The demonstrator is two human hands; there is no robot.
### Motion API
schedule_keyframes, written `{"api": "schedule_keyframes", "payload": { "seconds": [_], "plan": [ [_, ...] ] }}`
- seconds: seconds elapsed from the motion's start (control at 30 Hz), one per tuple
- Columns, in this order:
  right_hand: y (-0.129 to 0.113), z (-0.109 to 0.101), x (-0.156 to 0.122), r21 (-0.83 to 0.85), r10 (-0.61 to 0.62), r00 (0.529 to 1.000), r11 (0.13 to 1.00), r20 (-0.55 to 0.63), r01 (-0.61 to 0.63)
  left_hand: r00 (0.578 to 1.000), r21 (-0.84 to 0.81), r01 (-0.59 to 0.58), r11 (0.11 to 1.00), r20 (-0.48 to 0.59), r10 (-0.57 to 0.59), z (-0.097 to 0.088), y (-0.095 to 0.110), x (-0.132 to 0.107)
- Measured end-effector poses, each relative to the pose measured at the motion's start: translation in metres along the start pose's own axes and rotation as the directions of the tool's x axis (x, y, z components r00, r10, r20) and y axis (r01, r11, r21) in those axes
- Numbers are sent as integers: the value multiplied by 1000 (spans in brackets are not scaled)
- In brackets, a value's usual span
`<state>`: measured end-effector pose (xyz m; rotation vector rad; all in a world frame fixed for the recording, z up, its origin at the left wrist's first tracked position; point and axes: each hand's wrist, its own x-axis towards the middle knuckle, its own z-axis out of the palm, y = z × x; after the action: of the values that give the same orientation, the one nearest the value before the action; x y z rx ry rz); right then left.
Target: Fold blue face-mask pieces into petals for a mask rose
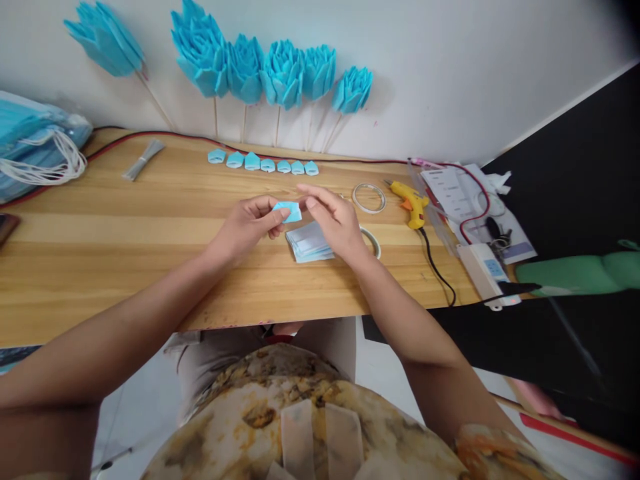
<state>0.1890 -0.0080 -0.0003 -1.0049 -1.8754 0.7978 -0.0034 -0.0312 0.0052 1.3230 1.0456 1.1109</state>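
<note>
My left hand (253, 220) pinches a small folded piece of light-blue mask fabric (293, 212) between thumb and fingers, above the table. At the fabric's right end is my right hand (335, 217), its thumb and a finger close together and another finger stretched out; whatever is between those fingertips is too small to make out. Below my right hand lies a stack of pale-blue face masks (309, 243), partly covered by it. A tape roll (371, 241) shows from behind my right wrist. Further back, several small folded blue pieces (252, 161) sit in a row.
Several blue fabric flowers (283, 73) on sticks lean against the wall. A second tape roll (369, 199), a yellow glue gun (411, 203) and a power strip (487, 275) lie to the right. Bagged masks (40, 133) and a bundle of thin strips (143, 160) are left.
</note>
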Motion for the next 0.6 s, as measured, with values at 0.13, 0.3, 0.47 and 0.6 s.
{"api": "schedule_keyframes", "payload": {
  "seconds": [0.13, 0.3, 0.47, 0.6],
  "plan": [
    [-4, 0, 2, 183, 103, 995, 978, 21, -105, 1000, 46, -18, 999, -2, 18, 0, 2, 0],
    [-10, 0, 2, 259, 83, 996, 963, -11, -77, 998, 47, -51, 998, -23, 52, -2, -1, 0],
    [-9, 1, 3, 210, 104, 994, 971, 43, -111, 998, 58, -53, 997, -22, 54, -2, -2, 1],
    [-6, 3, 3, 219, 141, 988, 964, 63, -151, 999, 84, -46, 995, -8, 47, -1, -3, 0]
  ]
}}
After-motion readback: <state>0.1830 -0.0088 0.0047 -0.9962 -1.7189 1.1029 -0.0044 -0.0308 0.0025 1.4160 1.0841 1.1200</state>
